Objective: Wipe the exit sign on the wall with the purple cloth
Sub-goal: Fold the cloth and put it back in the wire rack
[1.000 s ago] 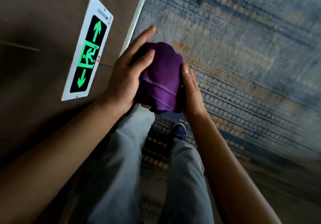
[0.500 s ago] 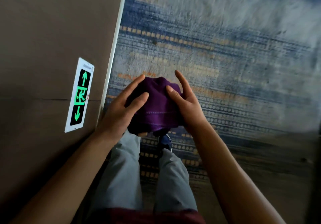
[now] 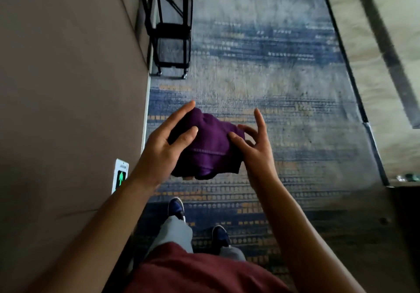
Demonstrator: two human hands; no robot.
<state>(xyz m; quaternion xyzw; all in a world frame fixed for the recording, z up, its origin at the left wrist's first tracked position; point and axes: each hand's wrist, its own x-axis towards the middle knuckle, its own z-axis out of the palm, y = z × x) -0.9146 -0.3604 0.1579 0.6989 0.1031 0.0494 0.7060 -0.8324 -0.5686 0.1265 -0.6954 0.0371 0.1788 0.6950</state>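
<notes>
Exit sign [image 3: 120,175]: mounted low on the wall [image 3: 68,88], partly hidden by the left forearm.
Left hand [image 3: 163,151]: purple cloth [image 3: 209,147] is gripped from the left.
Right hand [image 3: 254,149]: cloth edge is pinched, remaining fingers spread.
Cloth: held bunched above the carpet [image 3: 272,76].
Black cart [image 3: 170,24]: stood beside the wall, far end.

exit sign [image 3: 120,175] lower part hidden behind left forearm [image 3: 91,231], carpet [image 3: 261,65] blurred

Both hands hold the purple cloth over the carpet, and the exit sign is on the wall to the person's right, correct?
Not quite. The head view shows the exit sign on the wall to the person's left. Both hands, left and right, do hold the purple cloth over the carpet.
</notes>
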